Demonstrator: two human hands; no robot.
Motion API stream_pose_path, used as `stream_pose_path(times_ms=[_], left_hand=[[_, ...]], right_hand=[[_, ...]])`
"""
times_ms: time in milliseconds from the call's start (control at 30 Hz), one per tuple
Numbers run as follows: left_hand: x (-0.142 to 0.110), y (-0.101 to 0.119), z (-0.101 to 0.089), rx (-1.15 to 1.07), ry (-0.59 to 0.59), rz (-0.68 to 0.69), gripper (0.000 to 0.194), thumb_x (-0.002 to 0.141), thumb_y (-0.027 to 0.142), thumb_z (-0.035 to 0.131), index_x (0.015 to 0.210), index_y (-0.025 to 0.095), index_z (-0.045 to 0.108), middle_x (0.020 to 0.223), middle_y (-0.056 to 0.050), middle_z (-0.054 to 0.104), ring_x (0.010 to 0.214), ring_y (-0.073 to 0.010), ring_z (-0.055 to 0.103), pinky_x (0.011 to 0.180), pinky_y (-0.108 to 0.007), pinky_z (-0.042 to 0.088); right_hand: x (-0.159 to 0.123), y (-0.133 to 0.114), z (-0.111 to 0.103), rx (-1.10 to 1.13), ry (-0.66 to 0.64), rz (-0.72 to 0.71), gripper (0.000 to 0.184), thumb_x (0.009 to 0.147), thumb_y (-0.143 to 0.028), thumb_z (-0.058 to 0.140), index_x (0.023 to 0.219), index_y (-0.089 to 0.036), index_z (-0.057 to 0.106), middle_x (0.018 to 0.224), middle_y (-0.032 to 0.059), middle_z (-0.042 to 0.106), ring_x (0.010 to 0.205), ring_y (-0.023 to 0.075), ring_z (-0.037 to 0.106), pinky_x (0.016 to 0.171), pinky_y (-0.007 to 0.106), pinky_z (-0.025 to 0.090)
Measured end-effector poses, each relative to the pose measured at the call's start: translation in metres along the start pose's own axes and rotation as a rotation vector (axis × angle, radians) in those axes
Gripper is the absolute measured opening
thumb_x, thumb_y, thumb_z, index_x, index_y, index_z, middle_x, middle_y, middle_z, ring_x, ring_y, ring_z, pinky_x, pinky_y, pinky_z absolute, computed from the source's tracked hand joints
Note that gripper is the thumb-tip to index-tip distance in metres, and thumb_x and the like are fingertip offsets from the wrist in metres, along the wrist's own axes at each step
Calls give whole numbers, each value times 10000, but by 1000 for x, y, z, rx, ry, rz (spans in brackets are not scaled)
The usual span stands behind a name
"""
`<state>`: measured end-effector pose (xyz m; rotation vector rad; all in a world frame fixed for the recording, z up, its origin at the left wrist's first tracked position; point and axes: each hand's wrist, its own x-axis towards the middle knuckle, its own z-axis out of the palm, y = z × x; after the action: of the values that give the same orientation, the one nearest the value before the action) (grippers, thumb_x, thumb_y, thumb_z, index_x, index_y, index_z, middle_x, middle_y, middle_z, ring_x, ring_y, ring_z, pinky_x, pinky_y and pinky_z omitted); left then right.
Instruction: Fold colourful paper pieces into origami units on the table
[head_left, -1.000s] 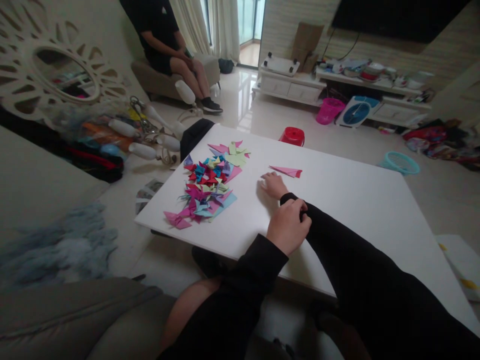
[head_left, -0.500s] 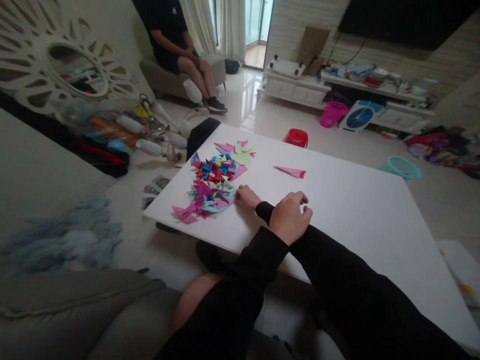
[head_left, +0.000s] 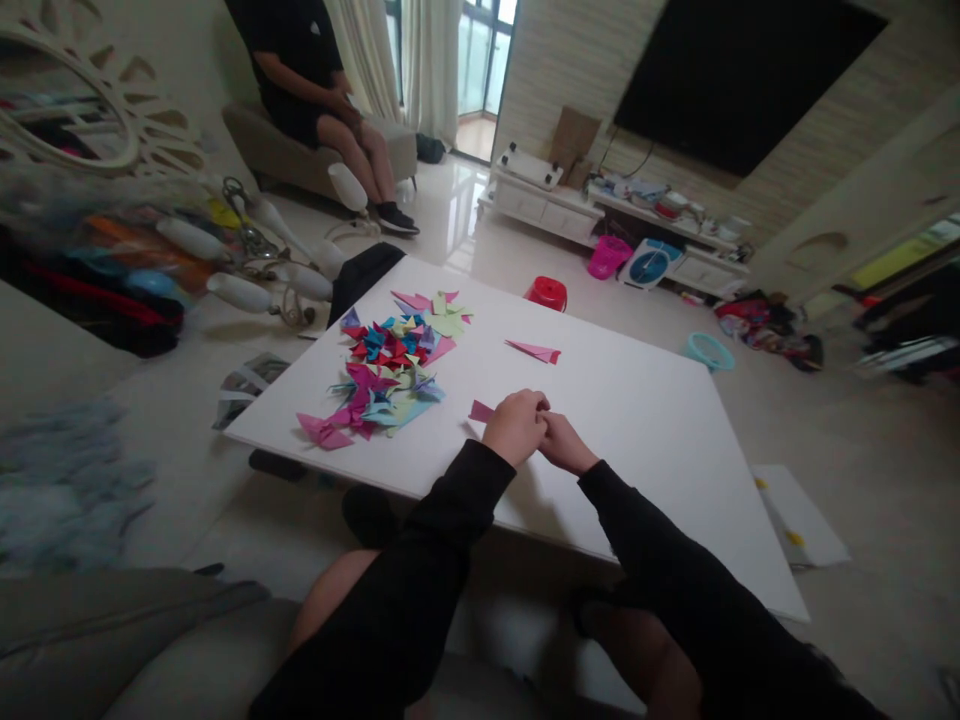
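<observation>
A piece of folded pink paper (head_left: 481,411) sticks out to the left of my left hand (head_left: 514,426), whose fingers are closed around it. My right hand (head_left: 565,444) meets it from the right, its fingers closed at the same spot; most of the paper is hidden between the hands. Both are just above the white table (head_left: 630,440). Left of them lies a pile of folded paper pieces (head_left: 390,350) in pink, red, blue, green and purple, several with pointed, winged shapes. Beyond my hands rests a long, narrow folded pink paper (head_left: 532,351) with a red end.
A red stool or bucket (head_left: 547,293) stands past the table's far edge. White lamp arms (head_left: 255,290) and a dark chair back (head_left: 364,280) are by its left side. A person (head_left: 315,110) sits on a sofa at the back. A teal basket (head_left: 710,351) is on the floor.
My right hand has come back from the pile's edge, uncrossing from under my left arm, and meets my left hand. Pink paper now shows at my left hand. The view has shifted right.
</observation>
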<state>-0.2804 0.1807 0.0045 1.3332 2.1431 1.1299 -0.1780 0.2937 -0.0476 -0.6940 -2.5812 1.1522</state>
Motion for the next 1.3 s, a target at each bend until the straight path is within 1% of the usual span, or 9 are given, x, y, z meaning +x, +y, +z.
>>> stream_pose_path(times_ms=[133,200,300,467,633,767,933,1133,1300], left_hand=[[-7,-1,18,86,-127,165,246,834,165,711,1079,167,733,1158,-108,712,1110,-271,634,956,-383,521],[-10,3,32,62,-189,220,219,853,220,718,1067,174,741,1082,-88,721,1026,-251,660,913,-365,530],[-13,12,50,-26,-225,272,130,913,258,663,972,184,753,976,-56,710,885,-193,673,831,-311,533],[-14,23,66,-126,-177,309,175,840,233,748,1004,175,734,990,-48,702,885,-163,664,827,-275,528],[-9,27,75,-172,-153,240,114,903,266,684,934,161,717,922,-56,713,824,-156,659,775,-273,541],[-8,27,83,-157,-162,237,211,785,195,770,985,164,711,971,-60,731,863,-173,669,789,-282,545],[-13,29,87,-176,-172,214,191,810,129,676,987,168,736,973,-68,755,873,-182,691,818,-303,563],[-15,31,81,-457,-225,49,302,846,193,683,1137,151,752,1068,-88,787,982,-212,738,879,-341,615],[-11,26,77,-573,-270,-6,280,865,237,695,1110,121,762,1063,-118,785,986,-234,747,901,-374,614]], right_hand=[[-63,11,-43,99,119,134,176,862,-357,622,786,-206,672,704,12,668,663,183,611,620,306,480],[-85,13,-52,185,197,185,194,873,-389,630,798,-212,660,710,11,663,675,186,631,612,306,491],[-99,13,-56,309,296,198,205,866,-404,653,783,-218,630,707,9,663,684,186,646,616,307,499],[-95,20,-60,367,458,196,162,841,-325,640,727,-217,601,676,3,658,653,172,622,630,312,499],[-91,28,-66,456,483,243,149,821,-273,606,687,-222,566,662,-8,640,656,169,630,628,306,526],[-95,27,-68,445,504,244,177,834,-287,614,687,-230,534,654,-20,619,635,163,631,609,301,526],[-98,27,-69,541,462,237,183,833,-333,664,727,-225,560,702,-18,617,670,162,644,608,291,534],[-96,29,-69,619,335,191,301,772,-408,795,986,-214,709,1031,39,723,780,161,662,722,318,552],[-93,32,-66,606,351,178,319,765,-424,814,989,-215,723,1015,55,739,913,208,685,807,357,555]])
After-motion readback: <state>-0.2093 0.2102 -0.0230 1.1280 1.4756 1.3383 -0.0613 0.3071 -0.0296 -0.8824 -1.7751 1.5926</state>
